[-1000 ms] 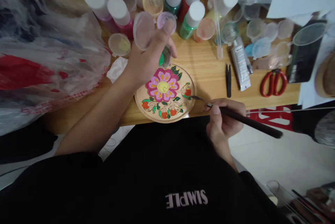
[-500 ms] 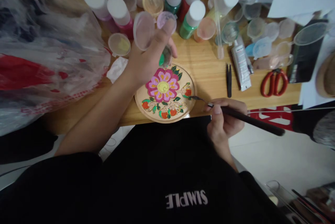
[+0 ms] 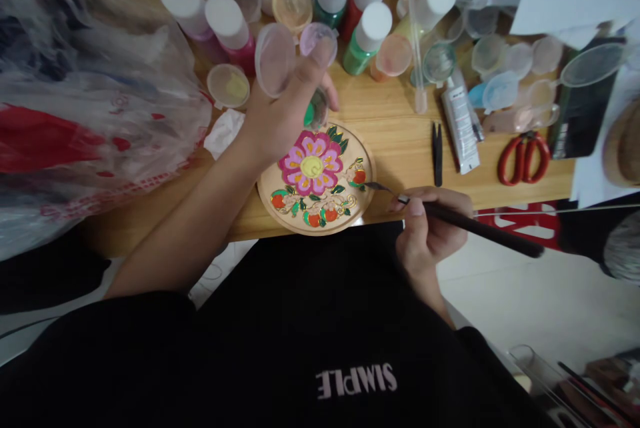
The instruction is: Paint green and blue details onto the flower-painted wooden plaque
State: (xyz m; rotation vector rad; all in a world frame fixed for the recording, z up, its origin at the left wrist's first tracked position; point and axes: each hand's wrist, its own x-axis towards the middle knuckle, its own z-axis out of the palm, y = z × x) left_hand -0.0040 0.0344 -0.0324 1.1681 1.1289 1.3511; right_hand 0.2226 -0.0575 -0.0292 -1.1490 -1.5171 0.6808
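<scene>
A round wooden plaque (image 3: 273, 215) lies at the table's front edge, bearing a pink and purple flower (image 3: 313, 163) and smaller orange and green motifs edged in gold. My right hand (image 3: 434, 223) is closed around a dark-handled tool (image 3: 485, 231) with a thin metal tip. That tip touches or hovers just over the orange motif at the plaque's right side; I cannot tell which. Above the plaque, my left hand (image 3: 287, 108) grips a small plastic cup of green paint (image 3: 317, 110). The cup is partly hidden by the fingers, and its clear lid (image 3: 275, 59) stands open.
Several white-capped paint bottles (image 3: 367, 38) and small lidded cups line the back. Right of the plaque lie black tweezers (image 3: 437, 155), a white tube (image 3: 461, 125) and red-handled pliers (image 3: 524, 159). A crumpled tissue (image 3: 224, 133) and a plastic bag (image 3: 100, 101) are at left.
</scene>
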